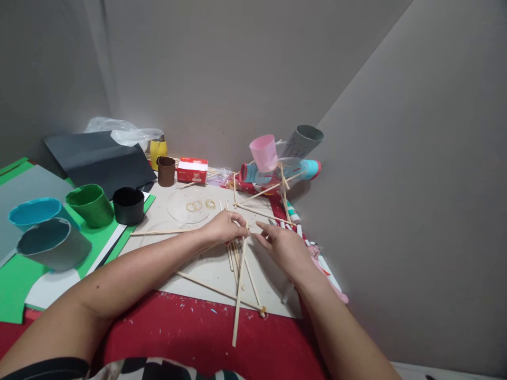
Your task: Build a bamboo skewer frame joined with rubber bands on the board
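Note:
My left hand (225, 228) is closed in a pinch around the upper ends of thin wooden sticks (239, 295), which meet at its fingertips. One long stick slants down from there past the board's front edge. Close by on the right, my right hand (282, 245) has its thumb and forefinger bent toward that joint. Whatever lies between those fingertips is too small to make out. More loose sticks lie under the hands, and a crosswise stick (217, 287) ends in a yellowish band near the board's front edge. Several rubber bands (194, 206) rest on a clear round disc (178, 211).
Left stand blue, grey, green and black cups (129, 206) on green sheets (11, 285). Behind are a brown cup (166, 172), a red-and-white box (192, 171) and a yellow bottle (158, 151). Back right, a stick frame (261, 195) stands by a pink cup (264, 153) and grey cup (303, 141), near the wall.

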The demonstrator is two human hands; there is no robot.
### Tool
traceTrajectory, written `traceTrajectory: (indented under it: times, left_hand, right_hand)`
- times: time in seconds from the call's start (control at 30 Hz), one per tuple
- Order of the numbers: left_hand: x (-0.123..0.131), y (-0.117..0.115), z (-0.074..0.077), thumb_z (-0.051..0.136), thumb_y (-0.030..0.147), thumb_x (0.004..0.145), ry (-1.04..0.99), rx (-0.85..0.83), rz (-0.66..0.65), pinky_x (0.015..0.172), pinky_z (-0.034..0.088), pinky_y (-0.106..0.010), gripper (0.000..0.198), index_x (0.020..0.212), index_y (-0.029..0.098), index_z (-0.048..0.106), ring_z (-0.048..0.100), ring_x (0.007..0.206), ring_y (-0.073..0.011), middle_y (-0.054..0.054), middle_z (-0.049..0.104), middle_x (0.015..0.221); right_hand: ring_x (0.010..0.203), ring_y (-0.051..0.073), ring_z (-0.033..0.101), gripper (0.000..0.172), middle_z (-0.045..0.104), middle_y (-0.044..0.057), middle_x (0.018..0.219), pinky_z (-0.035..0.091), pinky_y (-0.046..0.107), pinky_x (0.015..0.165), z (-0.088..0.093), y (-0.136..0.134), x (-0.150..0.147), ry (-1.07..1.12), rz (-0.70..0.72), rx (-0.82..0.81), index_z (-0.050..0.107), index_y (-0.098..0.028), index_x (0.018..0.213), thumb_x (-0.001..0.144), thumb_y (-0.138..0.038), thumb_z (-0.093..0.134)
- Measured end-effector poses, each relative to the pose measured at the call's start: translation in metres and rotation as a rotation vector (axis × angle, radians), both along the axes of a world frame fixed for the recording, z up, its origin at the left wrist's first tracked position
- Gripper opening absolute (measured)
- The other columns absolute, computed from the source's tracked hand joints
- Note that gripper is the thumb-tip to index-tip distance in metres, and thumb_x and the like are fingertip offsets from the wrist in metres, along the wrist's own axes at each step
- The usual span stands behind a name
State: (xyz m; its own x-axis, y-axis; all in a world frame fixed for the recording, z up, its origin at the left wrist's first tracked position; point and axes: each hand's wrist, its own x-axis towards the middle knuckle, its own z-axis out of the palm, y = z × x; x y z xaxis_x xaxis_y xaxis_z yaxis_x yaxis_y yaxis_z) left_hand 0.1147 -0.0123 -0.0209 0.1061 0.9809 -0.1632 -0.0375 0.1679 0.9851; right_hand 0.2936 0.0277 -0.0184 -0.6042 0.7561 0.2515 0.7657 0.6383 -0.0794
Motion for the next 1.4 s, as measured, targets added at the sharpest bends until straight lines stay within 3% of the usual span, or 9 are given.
traceTrajectory:
  times: [0.13, 0.3, 0.5, 0.73, 0.87, 1.0, 1.2, 1.4]
  left_hand:
    - [-0.003, 0.000, 0.005, 0.062, 0.013, 0.073, -0.066, -0.003, 0.029, 0.035, 0.021, -0.017, 0.014, 0.065, 0.016, 0.051, 0.032, 0.031, -0.0035, 0.008, 0.046, 0.041]
    - [-0.008, 0.003, 0.007, 0.069, 0.018, 0.069, -0.193, -0.074, -0.011, 0.036, 0.019, -0.017, 0.019, 0.064, 0.015, 0.051, 0.033, 0.033, -0.0026, 0.006, 0.050, 0.046]
    - [-0.007, 0.002, 0.004, 0.074, 0.025, 0.065, -0.258, -0.140, -0.119, 0.036, 0.017, -0.017, 0.024, 0.064, 0.014, 0.053, 0.032, 0.035, -0.0013, 0.005, 0.050, 0.050]
    - [-0.005, -0.002, 0.002, 0.076, 0.027, 0.062, -0.234, -0.137, -0.178, 0.035, 0.020, -0.017, 0.028, 0.059, 0.014, 0.051, 0.033, 0.035, -0.0019, 0.006, 0.047, 0.047]
    - [-0.002, -0.005, 0.004, 0.072, 0.027, 0.066, -0.161, -0.091, -0.179, 0.035, 0.025, -0.018, 0.024, 0.058, 0.015, 0.053, 0.036, 0.036, -0.0034, 0.006, 0.046, 0.044]
    - [0.001, -0.008, 0.004, 0.073, 0.031, 0.064, -0.138, -0.073, -0.183, 0.036, 0.025, -0.018, 0.025, 0.058, 0.014, 0.055, 0.036, 0.036, -0.0033, 0.006, 0.046, 0.044]
    - [0.008, -0.011, 0.002, 0.077, 0.040, 0.059, -0.121, -0.039, -0.181, 0.036, 0.023, -0.019, 0.036, 0.056, 0.014, 0.053, 0.035, 0.036, -0.0031, 0.005, 0.048, 0.045]
    - [0.009, -0.010, 0.007, 0.068, 0.022, 0.068, -0.096, -0.056, -0.098, 0.034, 0.022, -0.018, 0.019, 0.060, 0.015, 0.053, 0.034, 0.033, -0.0027, 0.005, 0.052, 0.047]
  right_hand:
    - [0.071, 0.023, 0.067, 0.036, 0.073, 0.011, 0.091, 0.048, 0.030, 0.060, -0.012, 0.004, 0.000, 0.170, 0.119, 0.177, 0.062, -0.016, 0.124, 0.091, -0.027, 0.052]
    - [0.080, 0.022, 0.067, 0.034, 0.072, 0.009, 0.092, 0.050, 0.031, 0.070, -0.019, 0.009, 0.001, 0.318, 0.300, 0.378, 0.060, -0.022, 0.126, 0.094, -0.017, 0.049]
    - [0.096, 0.021, 0.065, 0.052, 0.069, 0.009, 0.106, 0.052, 0.033, 0.081, -0.018, 0.014, 0.003, 0.419, 0.521, 0.384, 0.049, -0.030, 0.137, 0.090, -0.006, 0.051]
    - [0.104, 0.021, 0.062, 0.050, 0.067, 0.009, 0.111, 0.051, 0.039, 0.087, -0.015, 0.019, 0.002, 0.403, 0.625, 0.212, 0.054, -0.029, 0.131, 0.090, -0.003, 0.043]
    - [0.094, 0.019, 0.065, 0.043, 0.069, 0.006, 0.101, 0.052, 0.035, 0.080, -0.009, 0.019, 0.001, 0.453, 0.627, -0.006, 0.062, -0.028, 0.118, 0.089, -0.004, 0.042]
    - [0.071, 0.015, 0.062, 0.033, 0.064, 0.003, 0.080, 0.049, 0.028, 0.065, -0.001, 0.015, 0.000, 0.521, 0.544, -0.201, 0.066, -0.022, 0.102, 0.087, -0.008, 0.040]
    - [0.060, 0.014, 0.054, 0.017, 0.055, -0.001, 0.066, 0.044, 0.026, 0.058, 0.007, 0.010, -0.001, 0.488, 0.380, -0.482, 0.057, -0.020, 0.080, 0.083, -0.016, 0.040]
    - [0.055, 0.013, 0.054, 0.013, 0.055, -0.002, 0.062, 0.046, 0.027, 0.056, 0.010, 0.009, 0.002, 0.574, 0.269, -0.826, 0.051, -0.020, 0.077, 0.085, -0.024, 0.042]
